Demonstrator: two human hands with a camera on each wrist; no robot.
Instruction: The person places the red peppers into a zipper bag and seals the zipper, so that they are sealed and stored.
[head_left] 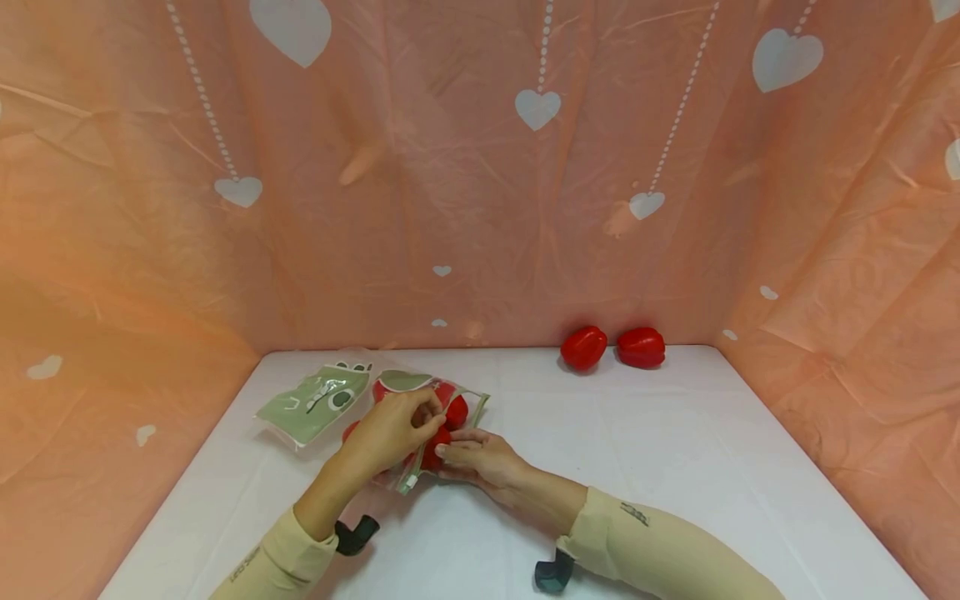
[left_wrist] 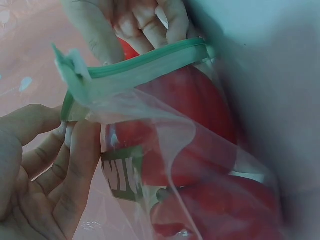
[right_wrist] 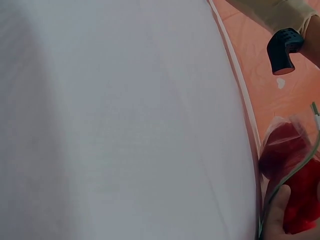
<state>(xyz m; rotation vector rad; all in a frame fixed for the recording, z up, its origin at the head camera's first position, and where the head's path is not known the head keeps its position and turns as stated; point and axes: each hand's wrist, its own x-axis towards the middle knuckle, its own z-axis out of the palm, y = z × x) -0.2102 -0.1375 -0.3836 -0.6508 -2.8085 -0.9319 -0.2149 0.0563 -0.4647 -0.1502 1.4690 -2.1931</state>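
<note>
A clear zip bag [head_left: 402, 381] with a green zip strip [left_wrist: 145, 59] lies at the left of the table, holding several red bell peppers [left_wrist: 192, 120]. My left hand [head_left: 396, 425] pinches the rim of the bag's mouth between thumb and fingers. At the open mouth, my right hand [head_left: 489, 461] grips a red bell pepper [head_left: 435, 454], its thumb lying along the pepper in the right wrist view. The bag's film and my fingers partly hide this pepper.
Another bag, with a green printed face [head_left: 311, 408], lies just left of the first. Two red bell peppers [head_left: 583, 348] [head_left: 641, 347] stand by the far edge. Pink cloth with hearts [head_left: 487, 208] walls the white table [head_left: 600, 442] at back and sides.
</note>
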